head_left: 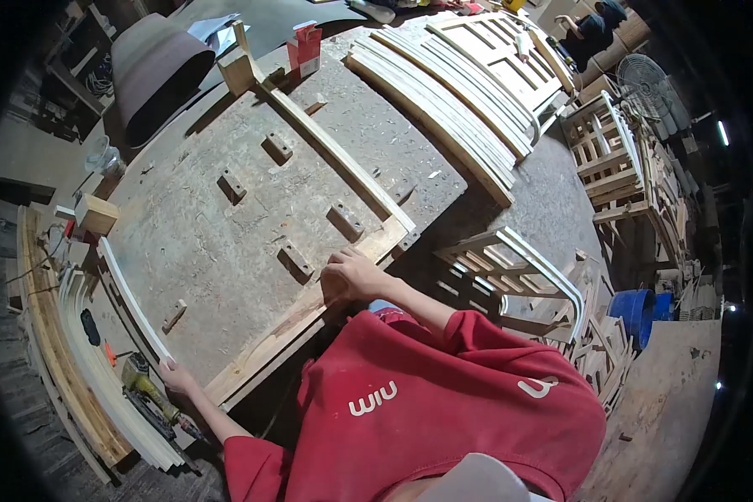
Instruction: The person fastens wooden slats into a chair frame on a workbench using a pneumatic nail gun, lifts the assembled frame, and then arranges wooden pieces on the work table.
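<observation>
At the lower left, my left hand [176,376] is closed round the near end of a thin, pale wooden strip [134,303] along the table's left side. My right hand [351,274] rests with bent fingers over the wooden rail [268,345] at the front edge; its fingertips are partly hidden. Near that hand, the front rail meets a long wooden bar [335,155] that runs back across the worktable [201,276]. Small wooden blocks, such as this one with holes [294,261], sit on the tabletop between the pieces.
Stacked curved wooden strips [435,109] lie at the back right. A red box [304,50] stands behind the bar. A yellow-green power tool [151,389] lies left of my left arm. Slatted frames [519,276], a blue bin [632,318] and another person [592,38] are to the right.
</observation>
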Available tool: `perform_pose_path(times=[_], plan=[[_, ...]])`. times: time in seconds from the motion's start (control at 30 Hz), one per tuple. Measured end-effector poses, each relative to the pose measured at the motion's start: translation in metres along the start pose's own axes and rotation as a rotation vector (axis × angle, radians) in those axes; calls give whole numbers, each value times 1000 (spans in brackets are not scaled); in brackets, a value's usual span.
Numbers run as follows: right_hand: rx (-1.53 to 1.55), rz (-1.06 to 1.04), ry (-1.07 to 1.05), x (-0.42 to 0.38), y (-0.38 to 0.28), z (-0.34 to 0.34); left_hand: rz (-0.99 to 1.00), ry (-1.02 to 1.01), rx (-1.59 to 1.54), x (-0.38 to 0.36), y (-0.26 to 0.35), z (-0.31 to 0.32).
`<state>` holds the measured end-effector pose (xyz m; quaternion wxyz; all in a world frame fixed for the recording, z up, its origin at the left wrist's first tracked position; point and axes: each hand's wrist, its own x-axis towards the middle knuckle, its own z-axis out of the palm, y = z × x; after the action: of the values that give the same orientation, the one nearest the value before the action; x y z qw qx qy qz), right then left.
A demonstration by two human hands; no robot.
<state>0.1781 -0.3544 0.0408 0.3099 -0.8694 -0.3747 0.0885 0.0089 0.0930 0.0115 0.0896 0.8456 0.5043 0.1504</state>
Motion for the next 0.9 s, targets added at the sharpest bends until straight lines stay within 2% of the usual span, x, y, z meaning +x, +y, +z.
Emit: perform_pose_path(times=[0.2,0.3,0.4,0.5,0.53,0.57,0.6,0.67,0.73,0.8,0.87,0.9], plan=[[-34,17,26,-2,-1,2,0,47,-28,5,-9,11],[7,35,-8,-5,-3,1,-1,18,-76,4,-3,1],[-4,32,5,-7,-3,1,19,-40,3,14,-22,10],[46,-42,51,-10,-2,-4,96,-56,-97,24,-24,9],[47,-41,66,-11,1,-7,-9,-45,-100,13,-5,-3],[222,-69,88,-13,4,-9,-116,-38,-101,1,10,-11],[399,-97,109,-16,7,-11,-106,-34,-98,-8,20,-12],[417,12,288,-23,12,-20,107,332,-23,-19,38,-6],[497,125,396,-32,32,-24,345,369,-147,-27,42,24],[405,216,502,-37,36,-49,308,156,-193,-79,116,-4],[445,294,629,-37,44,-57,417,27,54,-113,156,-16],[412,346,628,-37,45,-64,485,21,-29,-127,171,-14]])
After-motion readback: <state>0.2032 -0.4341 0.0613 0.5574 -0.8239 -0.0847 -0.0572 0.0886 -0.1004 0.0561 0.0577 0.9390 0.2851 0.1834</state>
